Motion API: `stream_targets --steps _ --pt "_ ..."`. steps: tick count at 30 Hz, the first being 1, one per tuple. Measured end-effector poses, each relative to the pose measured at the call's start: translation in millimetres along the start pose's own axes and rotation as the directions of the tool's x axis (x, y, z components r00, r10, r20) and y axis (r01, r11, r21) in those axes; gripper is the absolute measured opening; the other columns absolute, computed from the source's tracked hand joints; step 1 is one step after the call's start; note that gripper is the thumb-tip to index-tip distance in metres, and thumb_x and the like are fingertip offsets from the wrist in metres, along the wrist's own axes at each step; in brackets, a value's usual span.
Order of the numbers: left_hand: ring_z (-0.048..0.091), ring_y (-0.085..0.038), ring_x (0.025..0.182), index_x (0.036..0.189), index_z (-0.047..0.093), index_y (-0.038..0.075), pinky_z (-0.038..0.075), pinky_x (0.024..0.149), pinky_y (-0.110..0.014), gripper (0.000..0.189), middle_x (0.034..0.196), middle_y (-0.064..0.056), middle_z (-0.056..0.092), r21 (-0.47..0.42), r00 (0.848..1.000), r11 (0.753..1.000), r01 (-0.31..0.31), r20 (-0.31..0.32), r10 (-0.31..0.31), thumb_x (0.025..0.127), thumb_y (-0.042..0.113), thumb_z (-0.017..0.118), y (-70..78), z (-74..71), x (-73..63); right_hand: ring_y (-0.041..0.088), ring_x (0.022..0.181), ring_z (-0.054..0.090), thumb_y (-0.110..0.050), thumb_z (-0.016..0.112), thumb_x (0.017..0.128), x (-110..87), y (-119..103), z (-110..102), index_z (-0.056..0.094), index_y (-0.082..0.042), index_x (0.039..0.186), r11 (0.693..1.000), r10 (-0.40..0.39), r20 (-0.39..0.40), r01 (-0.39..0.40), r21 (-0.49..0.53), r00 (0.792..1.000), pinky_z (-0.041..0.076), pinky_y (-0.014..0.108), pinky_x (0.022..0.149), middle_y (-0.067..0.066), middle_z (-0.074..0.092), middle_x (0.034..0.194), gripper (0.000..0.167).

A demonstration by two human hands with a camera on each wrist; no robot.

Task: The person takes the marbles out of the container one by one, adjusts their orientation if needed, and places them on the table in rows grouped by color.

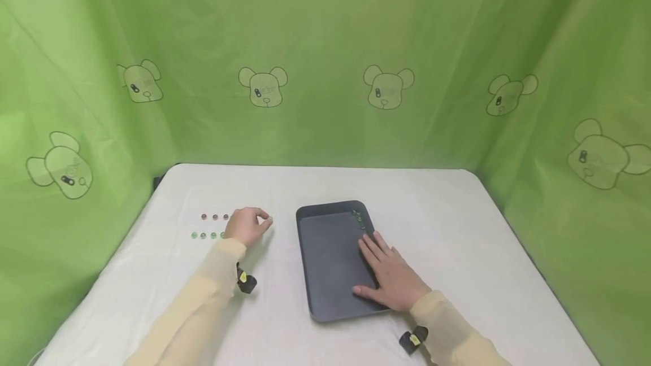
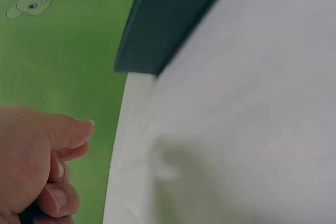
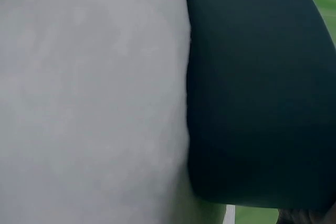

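Note:
A dark grey tray [image 1: 330,267] lies on the white table, with several small green glass beads [image 1: 360,219] along its upper right side. Left of the tray, my left hand [image 1: 245,226] is raised over the table, thumb and forefinger pinching a small pale bead [image 1: 270,219]. That bead is hidden behind the fingers of the left hand [image 2: 37,156] in the left wrist view. My right hand [image 1: 394,278] rests across the tray's right edge, its fingers straight and spread. Only the tray's outer wall [image 3: 257,87] and the table fill the right wrist view.
Under and beside the left forearm lie a row of reddish-brown beads [image 1: 215,217] and a row of green beads [image 1: 203,235], both partly covered by the left hand. A green curtain [image 1: 325,134] with mouse outlines surrounds the white table [image 1: 432,202].

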State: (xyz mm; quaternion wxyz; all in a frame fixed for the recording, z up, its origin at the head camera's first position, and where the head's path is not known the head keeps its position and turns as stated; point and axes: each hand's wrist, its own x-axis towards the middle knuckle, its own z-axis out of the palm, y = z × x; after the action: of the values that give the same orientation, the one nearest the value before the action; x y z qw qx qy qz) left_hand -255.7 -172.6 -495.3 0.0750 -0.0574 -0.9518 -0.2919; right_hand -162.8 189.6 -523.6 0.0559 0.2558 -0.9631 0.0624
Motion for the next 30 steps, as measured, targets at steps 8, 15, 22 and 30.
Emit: stream_targets --steps 8,15,22,30 --pt "0.054 -0.014 0.063 0.099 0.074 0.01 0.046 0.059 -0.031 0.021 0.07 0.001 0.062 0.044 0.999 0.998 0.045 0.02 -0.046 0.087 0.027 0.07 -26.3 -4.4 -18.4 0.029 0.147 0.005 -0.074 0.052 0.081 -0.2 -2 -1 0.02 -0.009 0.153 1.0 -0.005 0.004 0.005 0.015 1.0 0.025 0.059 0.109 0.01 0.018 0.159 0.102" --pt "0.054 -0.013 0.059 0.1 0.074 0.009 0.047 0.058 -0.031 0.022 0.066 0.003 0.062 0.056 0.997 0.996 0.063 0.03 -0.064 0.087 0.026 0.071 -37.9 -4.8 -25.9 0.028 0.147 0.005 -0.074 0.052 0.082 -0.1 0 -1 0.02 -0.01 0.153 1.0 -0.006 0.001 0.006 0.012 1.0 0.025 0.059 0.109 0.01 0.019 0.159 0.101" --pt "0.062 -0.019 0.068 0.099 0.074 0.008 0.052 0.07 -0.041 0.021 0.07 0.0 0.069 0.078 0.997 0.995 0.069 0.016 -0.07 0.086 0.025 0.071 -49.5 -6.4 -30.0 0.028 0.147 0.005 -0.075 0.051 0.081 0.5 2 0 0.02 -0.01 0.153 1.0 -0.007 -0.003 0.007 -0.004 1.0 0.026 0.059 0.109 0.01 0.019 0.159 0.102" --pt "0.068 -0.032 0.086 0.099 0.074 0.008 0.052 0.08 -0.049 0.02 0.095 -0.011 0.072 0.092 0.996 0.992 0.083 0.019 -0.085 0.086 0.023 0.071 -54.3 -9.9 -35.3 0.028 0.147 0.004 -0.075 0.051 0.081 0.6 0 0 0.021 -0.009 0.153 1.0 -0.003 -0.005 0.003 -0.003 1.0 0.026 0.059 0.109 0.011 0.019 0.159 0.102"
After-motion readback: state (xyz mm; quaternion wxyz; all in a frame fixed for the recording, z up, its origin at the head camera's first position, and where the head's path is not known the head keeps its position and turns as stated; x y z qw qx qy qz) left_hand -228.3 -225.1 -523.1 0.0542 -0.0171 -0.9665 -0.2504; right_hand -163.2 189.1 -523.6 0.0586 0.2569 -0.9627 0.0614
